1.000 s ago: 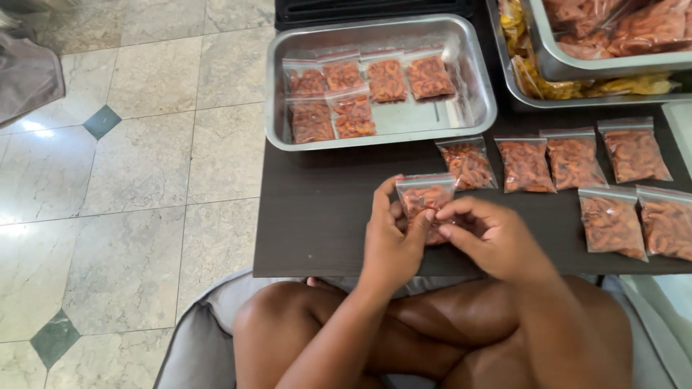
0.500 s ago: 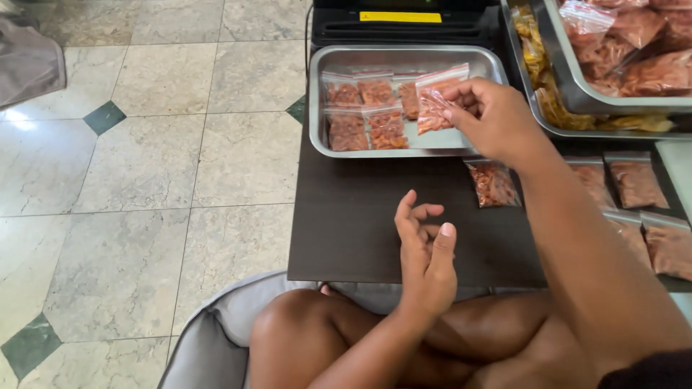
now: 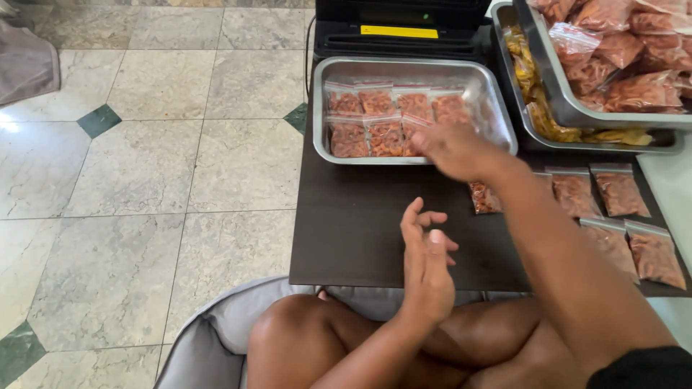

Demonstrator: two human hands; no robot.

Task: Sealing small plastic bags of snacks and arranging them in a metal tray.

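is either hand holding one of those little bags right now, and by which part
Neither, as far as shows. The left hand hovers open and empty over the dark table; the blurred right hand is at the near rim of the steel tray, no bag visible in it.

Under your low dark table (image 3: 360,230) you see pale stone floor tiles (image 3: 144,166) with small green diamond insets (image 3: 99,120). A black machine with a yellow label (image 3: 400,29) stands at the table's far edge, and a grey cushion (image 3: 231,324) lies beneath your crossed legs.
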